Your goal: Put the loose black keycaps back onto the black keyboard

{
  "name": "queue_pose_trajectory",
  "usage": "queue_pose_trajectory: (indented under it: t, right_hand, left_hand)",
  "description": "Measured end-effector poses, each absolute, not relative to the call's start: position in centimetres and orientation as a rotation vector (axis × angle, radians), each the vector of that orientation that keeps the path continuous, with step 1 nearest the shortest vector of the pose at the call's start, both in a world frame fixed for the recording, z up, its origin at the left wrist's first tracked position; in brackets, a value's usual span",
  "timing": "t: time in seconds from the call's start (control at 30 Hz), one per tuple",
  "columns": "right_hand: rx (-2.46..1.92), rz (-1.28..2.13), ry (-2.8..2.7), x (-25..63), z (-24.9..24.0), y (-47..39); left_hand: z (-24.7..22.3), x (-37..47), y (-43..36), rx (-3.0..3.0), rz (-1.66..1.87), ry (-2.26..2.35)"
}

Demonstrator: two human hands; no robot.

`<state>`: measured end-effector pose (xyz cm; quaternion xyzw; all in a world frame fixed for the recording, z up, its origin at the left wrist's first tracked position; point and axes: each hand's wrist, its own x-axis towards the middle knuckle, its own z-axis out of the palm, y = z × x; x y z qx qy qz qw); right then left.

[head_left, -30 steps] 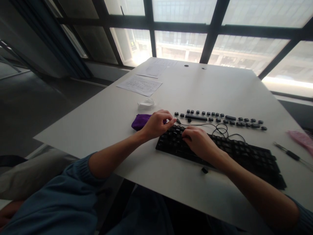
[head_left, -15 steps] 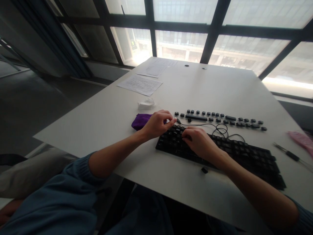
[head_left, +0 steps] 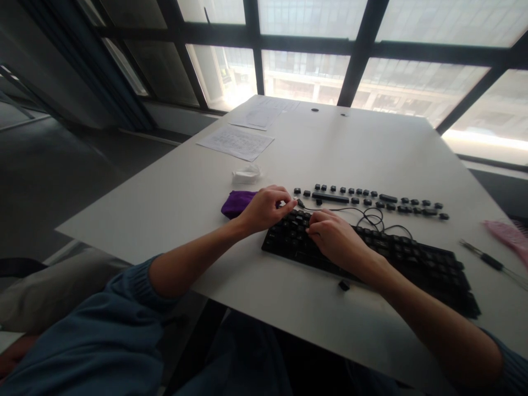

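Observation:
A black keyboard (head_left: 396,253) lies at a slant on the white table, with some of its keycaps off. Over its upper left corner is my left hand (head_left: 268,206), thumb and forefinger pinched together; whatever they hold is too small to make out. My right hand (head_left: 336,234) rests on the left half of the keys, its fingers bunched downward, and what lies under the fingertips is hidden. Beside my left fingertips is the plug end of a black cable (head_left: 300,203). One loose keycap (head_left: 344,285) sits in front of the keyboard.
Behind the keyboard are rows of loose keycaps, including a long bar key (head_left: 330,197). A purple pouch (head_left: 236,204), a crumpled white tissue or wrapper (head_left: 246,174) and printed sheets (head_left: 237,142) lie leftward. At right are a thin dark-handled tool (head_left: 490,260) and a pink item (head_left: 505,234).
My right fingers have shifted very slightly on the keys. My left hand keeps its pinch in about the same place.

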<state>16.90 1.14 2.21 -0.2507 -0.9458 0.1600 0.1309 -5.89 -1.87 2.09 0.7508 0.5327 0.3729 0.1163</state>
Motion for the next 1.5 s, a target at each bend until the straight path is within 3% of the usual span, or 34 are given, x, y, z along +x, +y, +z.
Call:
queue_pose_trajectory:
  t: [0.67, 1.1, 1.5]
  right_hand:
    - [-0.788, 0.475, -2.817, 17.3, 3.3, 1.4]
    - [-1.024, 0.438, -2.474, 16.3, 1.9, 2.5]
    - [-1.037, 0.427, -2.628, 13.4, 1.8, 4.0]
  left_hand:
    - [2.0, -6.2, -1.5, 2.203, 0.947, 1.591]
    - [2.1, -7.2, -1.8, 2.374, 0.664, 1.494]
    - [2.8, -7.1, -1.9, 2.302, 0.680, 1.482]
